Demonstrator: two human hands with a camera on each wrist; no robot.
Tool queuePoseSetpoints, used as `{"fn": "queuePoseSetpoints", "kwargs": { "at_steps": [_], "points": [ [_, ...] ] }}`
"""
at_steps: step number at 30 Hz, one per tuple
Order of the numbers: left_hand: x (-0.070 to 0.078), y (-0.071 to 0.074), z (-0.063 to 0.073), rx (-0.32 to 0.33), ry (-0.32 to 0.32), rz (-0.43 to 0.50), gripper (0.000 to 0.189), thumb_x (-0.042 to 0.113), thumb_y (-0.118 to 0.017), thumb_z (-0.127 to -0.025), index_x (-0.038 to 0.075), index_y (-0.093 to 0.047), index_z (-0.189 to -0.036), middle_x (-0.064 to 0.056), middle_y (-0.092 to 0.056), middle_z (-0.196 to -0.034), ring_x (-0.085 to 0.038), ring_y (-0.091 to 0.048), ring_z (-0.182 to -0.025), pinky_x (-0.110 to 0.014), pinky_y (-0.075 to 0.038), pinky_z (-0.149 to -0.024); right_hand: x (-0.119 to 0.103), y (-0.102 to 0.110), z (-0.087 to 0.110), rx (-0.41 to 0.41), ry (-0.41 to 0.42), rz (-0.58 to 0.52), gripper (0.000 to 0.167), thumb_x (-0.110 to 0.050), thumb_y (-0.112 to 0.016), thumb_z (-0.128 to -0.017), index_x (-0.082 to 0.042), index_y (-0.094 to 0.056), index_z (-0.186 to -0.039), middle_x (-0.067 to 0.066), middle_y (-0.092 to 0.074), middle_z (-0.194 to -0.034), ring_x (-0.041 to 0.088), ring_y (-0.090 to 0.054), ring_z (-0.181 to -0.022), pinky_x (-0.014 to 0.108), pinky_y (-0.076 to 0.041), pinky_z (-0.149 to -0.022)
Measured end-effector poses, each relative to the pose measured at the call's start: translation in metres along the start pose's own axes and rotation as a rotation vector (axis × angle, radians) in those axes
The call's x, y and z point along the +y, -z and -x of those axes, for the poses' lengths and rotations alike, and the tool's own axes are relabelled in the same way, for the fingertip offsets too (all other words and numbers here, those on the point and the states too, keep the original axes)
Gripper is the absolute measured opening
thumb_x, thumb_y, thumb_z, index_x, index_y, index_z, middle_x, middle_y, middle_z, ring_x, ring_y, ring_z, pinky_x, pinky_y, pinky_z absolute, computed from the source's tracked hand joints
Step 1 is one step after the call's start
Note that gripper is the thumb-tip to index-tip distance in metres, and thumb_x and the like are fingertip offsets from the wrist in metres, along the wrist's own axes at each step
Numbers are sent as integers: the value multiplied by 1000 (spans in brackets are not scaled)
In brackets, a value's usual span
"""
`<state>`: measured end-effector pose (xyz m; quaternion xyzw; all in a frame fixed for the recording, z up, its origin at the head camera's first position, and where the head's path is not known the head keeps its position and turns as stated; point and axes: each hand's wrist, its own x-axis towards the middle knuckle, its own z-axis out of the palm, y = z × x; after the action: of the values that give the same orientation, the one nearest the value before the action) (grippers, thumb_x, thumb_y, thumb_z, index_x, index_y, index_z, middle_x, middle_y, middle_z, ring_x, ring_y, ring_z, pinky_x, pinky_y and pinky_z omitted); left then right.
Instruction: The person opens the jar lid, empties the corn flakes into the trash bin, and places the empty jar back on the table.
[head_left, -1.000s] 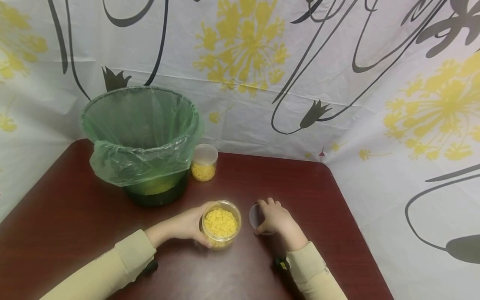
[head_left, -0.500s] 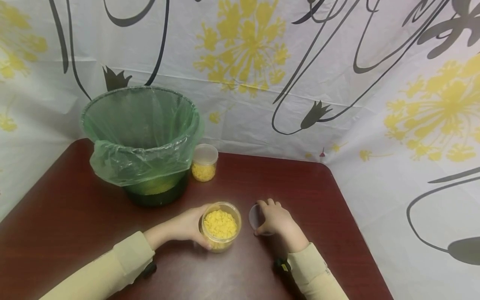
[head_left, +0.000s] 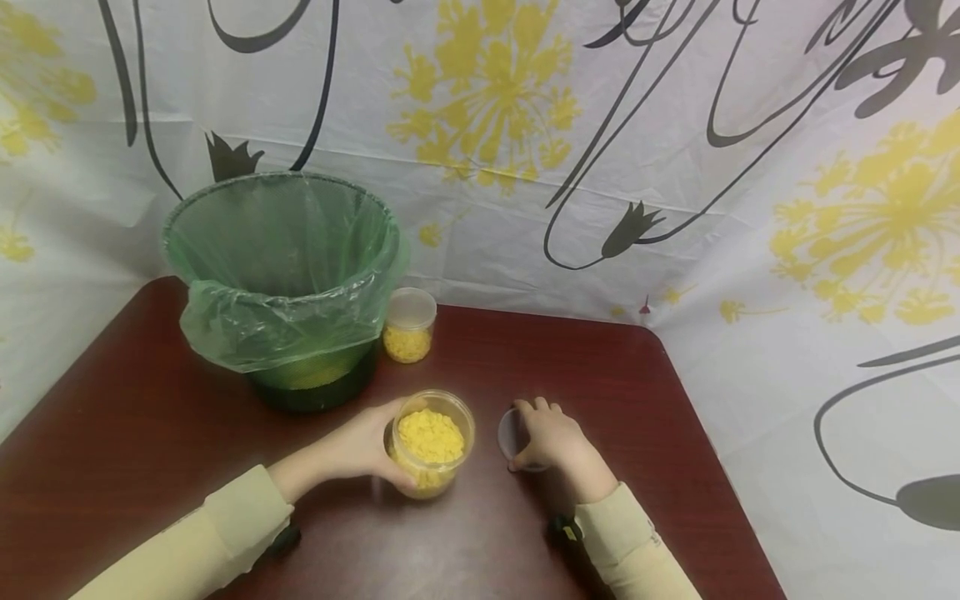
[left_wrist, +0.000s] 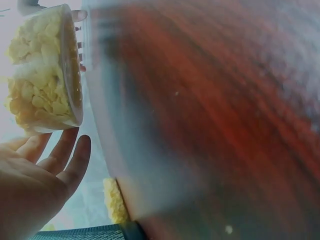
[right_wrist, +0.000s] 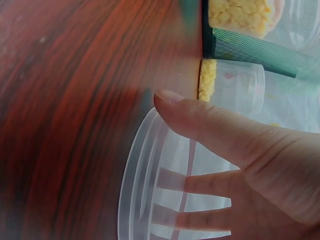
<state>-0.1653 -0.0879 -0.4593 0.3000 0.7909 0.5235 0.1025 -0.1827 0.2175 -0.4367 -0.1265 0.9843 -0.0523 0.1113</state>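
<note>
My left hand [head_left: 367, 446] grips an open clear plastic jar [head_left: 442, 479] well filled with yellow flakes [head_left: 431, 435], thumb on one side and fingers round the other. In the left wrist view that jar [left_wrist: 45, 70] hangs above the tabletop. To its right my right hand [head_left: 553, 437] holds a round translucent lid [head_left: 512, 437] low over or on the table. The right wrist view has the thumb at the rim of the lid [right_wrist: 137, 175], with the other fingers showing through the plastic.
A green mesh bin [head_left: 307, 396] lined with a green bag [head_left: 277, 325] stands at the back left of the dark red table [head_left: 540, 350]. Beside it is a second clear jar [head_left: 408, 325], partly filled with yellow flakes. A flower-patterned curtain [head_left: 480, 225] hangs behind.
My left hand has shifted the jar a little left and up, and its mouth has tilted slightly. The right hand and the lid have stayed in place.
</note>
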Motion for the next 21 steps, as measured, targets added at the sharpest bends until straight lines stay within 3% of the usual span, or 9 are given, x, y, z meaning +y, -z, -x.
{"fn": "queuePoseSetpoints", "kwargs": {
  "at_steps": [8,14,21],
  "points": [
    [14,8,7,30,-17,-18,104,36,-92,-54,1,-44,-139,-10,-53,-134,-22,-48,-121,-46,-34,-103,-1,3,0,-17,3,5,103,-44,-91,-52,-9,-48,-138,16,-51,-118,37,-51,-103,49,-49,-72],
    [27,16,12,62,-3,-46,103,37,-92,-52,5,-47,-138,-3,-56,-131,-18,-50,-119,-44,-37,-102,-3,6,-2,-40,-2,12,99,-48,-89,-55,-8,-49,-136,16,-53,-117,37,-52,-104,50,-49,-72],
    [41,25,18,104,-5,-112,105,43,-92,-50,8,-48,-138,-2,-56,-131,-15,-50,-118,-44,-39,-100,-13,21,-9,44,25,9,68,-41,-74,-78,0,-53,-128,19,-56,-120,39,-54,-109,51,-48,-82]
  ]
}}
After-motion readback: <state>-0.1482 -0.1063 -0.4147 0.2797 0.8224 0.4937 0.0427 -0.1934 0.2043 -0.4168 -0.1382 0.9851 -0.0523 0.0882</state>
